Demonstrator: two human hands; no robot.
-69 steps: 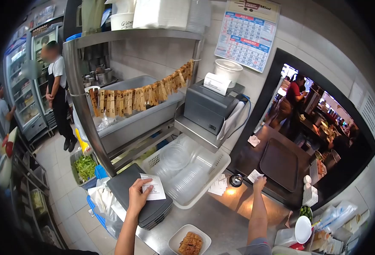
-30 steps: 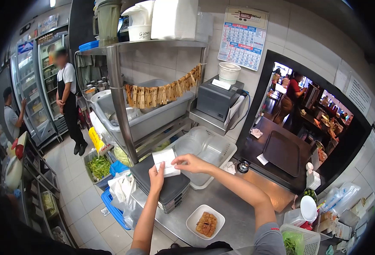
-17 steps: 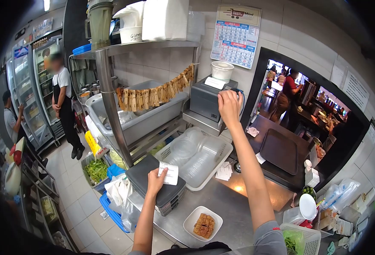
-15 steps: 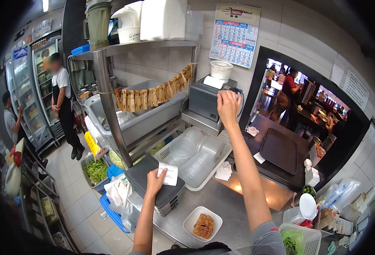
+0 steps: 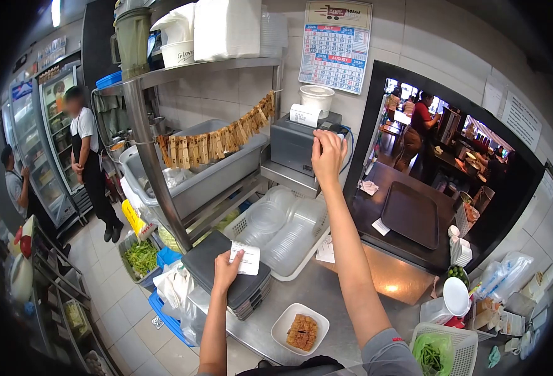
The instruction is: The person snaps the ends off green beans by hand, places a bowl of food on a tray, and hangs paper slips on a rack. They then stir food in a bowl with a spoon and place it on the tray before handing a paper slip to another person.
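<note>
Bench: a bare steel bench (image 5: 311, 288) runs in front of the person, near the serving window.
Basket: a white plastic basket (image 5: 305, 263) stands beyond the black boxes, full of clear containers (image 5: 295, 235).
Printer: the dark printer (image 5: 289, 147) sits on a small metal ledge above the basket, with a white tub (image 5: 317, 97) on top.
Black boxes: a stack of them (image 5: 204, 254) lies flat at the bench's left edge, under the left hand.
Bowl: a square white bowl (image 5: 276, 329) rests near the person, holding a browned piece of food (image 5: 303, 332).
Right hand: raised to the printer's right end, fingers (image 5: 328, 153) loosely bent; from here I can't tell whether it touches the casing or grips anything.
Left hand: thumb and fingers (image 5: 227, 271) pinch a printed slip (image 5: 245, 257) just over the boxes.
Printer paper: a white length (image 5: 305, 115) stands up at the printer's top, just in front of the tub. I'd judge the step to be tending the printer with one slip in hand; the next move seems to call for a steady right hand there, leaving the held slip uncreased.
</note>
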